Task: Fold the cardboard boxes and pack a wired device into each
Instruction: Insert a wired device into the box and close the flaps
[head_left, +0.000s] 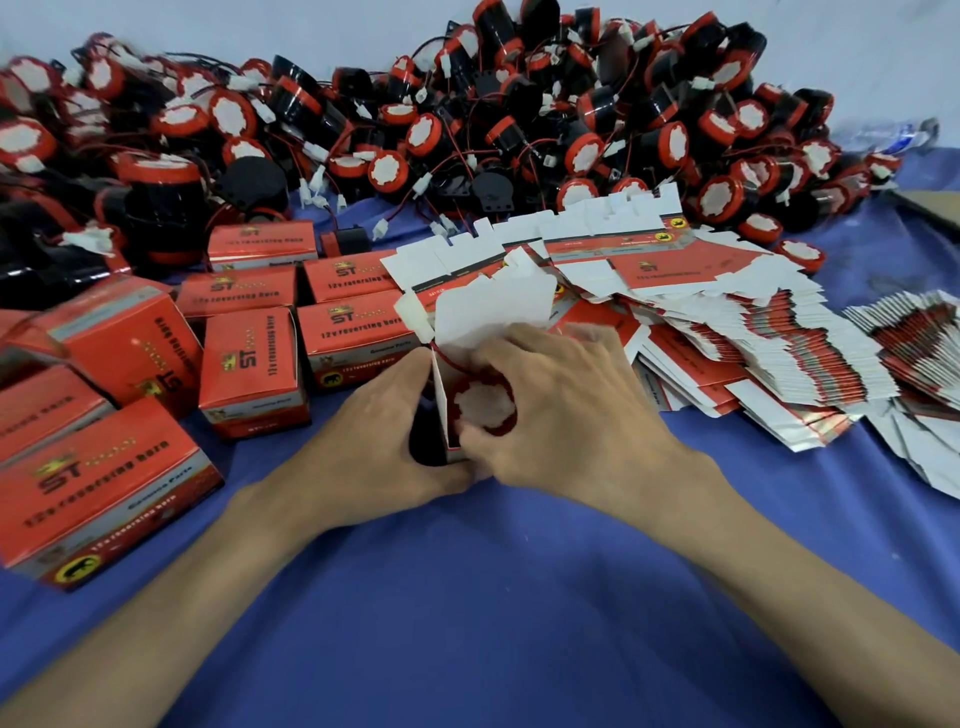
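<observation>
On red boxes (249, 374): "12v reversing horn"

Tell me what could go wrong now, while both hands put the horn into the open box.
1. The red wire and its white plug stick out above the box; closing the flap could pinch them.
2. The horn seems to fill the opening, so a push from the right hand may bend the thin wall beside the left hand.
</observation>
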